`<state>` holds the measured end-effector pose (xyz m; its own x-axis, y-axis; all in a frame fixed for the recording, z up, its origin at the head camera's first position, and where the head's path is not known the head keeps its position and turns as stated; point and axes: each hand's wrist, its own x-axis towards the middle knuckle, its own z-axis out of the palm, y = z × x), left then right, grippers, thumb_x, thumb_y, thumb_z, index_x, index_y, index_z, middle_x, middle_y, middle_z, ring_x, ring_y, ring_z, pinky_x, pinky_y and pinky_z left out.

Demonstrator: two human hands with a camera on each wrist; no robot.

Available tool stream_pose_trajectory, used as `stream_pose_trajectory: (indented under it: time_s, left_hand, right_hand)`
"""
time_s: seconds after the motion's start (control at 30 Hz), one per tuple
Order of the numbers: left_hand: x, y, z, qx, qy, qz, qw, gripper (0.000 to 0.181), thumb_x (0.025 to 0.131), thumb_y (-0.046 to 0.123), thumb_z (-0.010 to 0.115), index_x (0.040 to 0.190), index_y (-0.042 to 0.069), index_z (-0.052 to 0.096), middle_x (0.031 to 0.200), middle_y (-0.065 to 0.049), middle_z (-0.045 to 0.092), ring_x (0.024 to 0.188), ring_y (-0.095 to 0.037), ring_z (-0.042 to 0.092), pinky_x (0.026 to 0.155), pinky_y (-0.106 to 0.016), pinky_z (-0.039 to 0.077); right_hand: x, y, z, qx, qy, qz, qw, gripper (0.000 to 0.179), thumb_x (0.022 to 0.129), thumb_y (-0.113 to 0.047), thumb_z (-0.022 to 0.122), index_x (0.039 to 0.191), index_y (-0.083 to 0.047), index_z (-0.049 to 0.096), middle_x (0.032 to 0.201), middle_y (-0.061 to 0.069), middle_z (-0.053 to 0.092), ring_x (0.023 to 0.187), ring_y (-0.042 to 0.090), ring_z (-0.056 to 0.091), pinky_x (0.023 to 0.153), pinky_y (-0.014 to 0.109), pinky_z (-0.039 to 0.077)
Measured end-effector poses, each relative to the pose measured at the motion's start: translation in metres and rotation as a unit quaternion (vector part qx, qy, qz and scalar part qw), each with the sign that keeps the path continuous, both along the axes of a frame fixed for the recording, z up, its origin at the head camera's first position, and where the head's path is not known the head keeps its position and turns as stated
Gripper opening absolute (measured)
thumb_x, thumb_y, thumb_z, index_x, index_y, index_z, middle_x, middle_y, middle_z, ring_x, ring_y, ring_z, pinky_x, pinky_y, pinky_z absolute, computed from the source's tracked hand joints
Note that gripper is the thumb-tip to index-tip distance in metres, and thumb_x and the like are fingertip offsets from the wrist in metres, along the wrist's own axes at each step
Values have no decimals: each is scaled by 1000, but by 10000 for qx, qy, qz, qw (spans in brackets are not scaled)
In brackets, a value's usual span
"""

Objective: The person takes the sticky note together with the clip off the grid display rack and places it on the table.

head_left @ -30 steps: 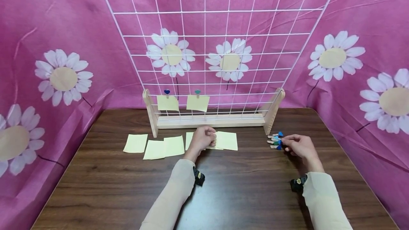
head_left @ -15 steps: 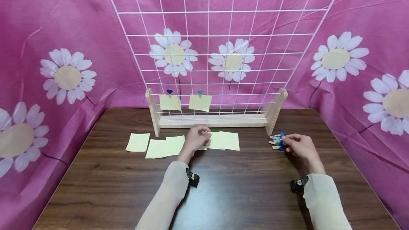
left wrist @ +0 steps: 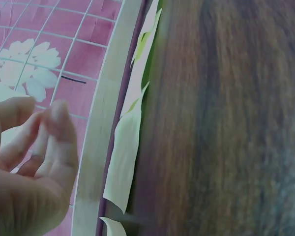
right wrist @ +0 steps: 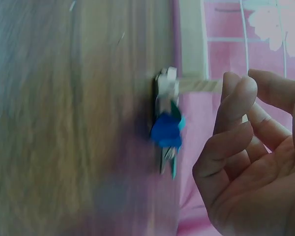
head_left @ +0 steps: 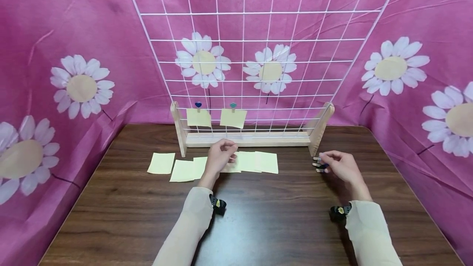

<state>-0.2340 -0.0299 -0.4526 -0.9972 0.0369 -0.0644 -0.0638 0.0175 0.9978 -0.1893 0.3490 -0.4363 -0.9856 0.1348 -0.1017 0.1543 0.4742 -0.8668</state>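
Note:
My left hand (head_left: 218, 161) hovers over a row of pale yellow sticky notes (head_left: 267, 163) on the table, fingers loosely bent. The left wrist view shows it above the curling notes (left wrist: 124, 152), with nothing visible between thumb and fingers. On the right, my right hand (head_left: 343, 169) is over a small cluster of mini clothespins (head_left: 319, 170) with heart tops. In the right wrist view its thumb and index tips come close together, apart from the blue-hearted pins (right wrist: 166, 129), and no pin shows between them. The hand partly hides the cluster in the head view.
Behind the notes stands a white wire grid (head_left: 244, 40) in a wooden base (head_left: 247, 139). Two sticky notes hang low on it, one by a dark blue heart clothespin (head_left: 198, 105), the other by a teal one (head_left: 233, 105). A pink flowered cloth (head_left: 125, 52) surrounds the table.
My left hand has drifted left along the notes, baring more of those on the right. My right hand has risen slightly and shifted left over the clothespins. The head view has panned a little left.

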Motion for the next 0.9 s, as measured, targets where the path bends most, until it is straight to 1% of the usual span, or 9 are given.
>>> stream_pose_trajectory:
  time_s: [0.1,0.23,0.3,0.43,0.5,0.57,0.7,0.77,0.9]
  left_hand:
    - [-2,-2,-1,249,150,415,9987,14,93,8,71,102,-2,69,100,-30,67,82,-40,70,61,-28,62]
    - [-2,-3,1,484,238,666,9963,17,92,9,73,104,-2,68,99,-29,68,88,-46,68,61,-27,61]
    - [-1,-3,4,556,262,741,9954,20,91,9,74,105,-2,67,96,-25,69,85,-44,68,61,-27,61]
    - [-2,-3,6,739,325,941,9923,23,89,7,75,107,-4,66,90,-12,69,75,-23,68,61,-27,61]
    - [-3,-4,7,847,367,1011,9906,26,88,5,75,109,-5,65,90,-9,68,74,-19,67,63,-30,62]
    - [-4,-4,8,915,393,1074,9892,28,88,5,76,112,-6,65,92,-9,67,80,-25,69,69,-37,63]
    - [-5,-4,11,1079,371,1212,9860,31,88,5,77,115,-5,64,96,-9,66,97,-44,66,80,-50,62]
    - [-5,-4,12,1150,338,1288,9844,32,88,5,77,115,-4,63,97,-9,65,99,-45,66,81,-50,62]
    - [-6,-4,15,1196,301,1414,9822,32,87,5,77,115,-2,63,100,-10,65,95,-39,68,77,-44,63]
  right_hand:
    - [-1,-8,5,-9,158,117,9998,44,101,-25,65,121,14,62,83,2,72,58,11,61,46,26,47]
    - [-2,-16,12,-47,306,196,9993,43,101,-25,65,120,14,63,85,8,72,60,13,61,49,28,51]
    - [-2,-20,16,-30,380,200,9991,42,101,-25,65,119,14,64,84,8,71,62,13,61,51,28,53]
    - [-3,-29,24,62,536,285,9981,40,100,-26,66,115,12,66,79,1,69,61,15,62,53,30,55]
    - [-4,-33,27,59,601,362,9975,40,100,-26,66,115,12,66,77,-2,69,60,17,62,53,31,56]
    - [-5,-37,32,93,658,441,9968,40,100,-27,66,114,11,67,76,-3,68,60,18,62,53,30,55]
    - [-9,-46,40,237,799,552,9950,38,100,-27,66,112,9,68,79,0,70,59,14,61,50,25,51]
    - [-11,-51,45,264,886,615,9938,36,100,-25,66,113,9,68,80,2,71,59,13,61,49,24,50]
    - [-15,-62,54,112,998,704,9925,35,100,-23,67,115,8,68,82,4,71,58,14,61,49,23,50]
